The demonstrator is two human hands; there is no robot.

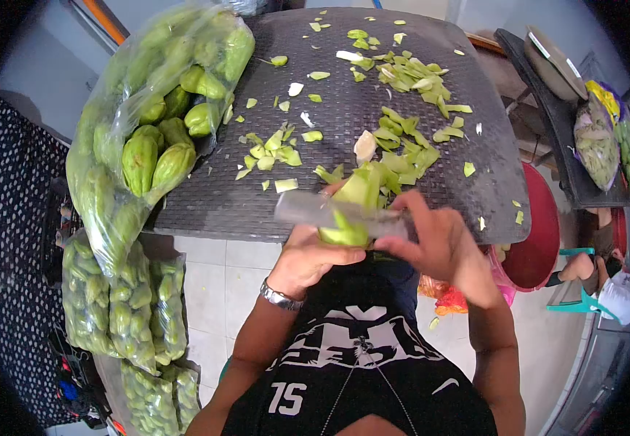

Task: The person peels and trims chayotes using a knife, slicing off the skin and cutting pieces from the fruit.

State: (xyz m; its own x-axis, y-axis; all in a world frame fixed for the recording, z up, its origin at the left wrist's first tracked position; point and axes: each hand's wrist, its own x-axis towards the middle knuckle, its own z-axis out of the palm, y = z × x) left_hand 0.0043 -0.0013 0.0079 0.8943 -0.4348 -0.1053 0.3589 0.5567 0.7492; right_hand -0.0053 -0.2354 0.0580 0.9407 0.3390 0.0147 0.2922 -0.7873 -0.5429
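Left hand holding chayote | right hand gripping blurred knife across it | peelings on desk, 1 o'clock | bagged chayotes, 10 o'clock

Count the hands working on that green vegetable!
2: the bare left hand, with a silver metal wristwatch, holds the pale green vegetable; the bare right hand holds the blurred, broad grey knife. No others show there.

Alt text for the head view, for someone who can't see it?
A person's right hand holds a motion-blurred knife across a green chayote gripped in the left hand. Peelings litter the dark woven table; a clear plastic bag of chayotes lies at the left.
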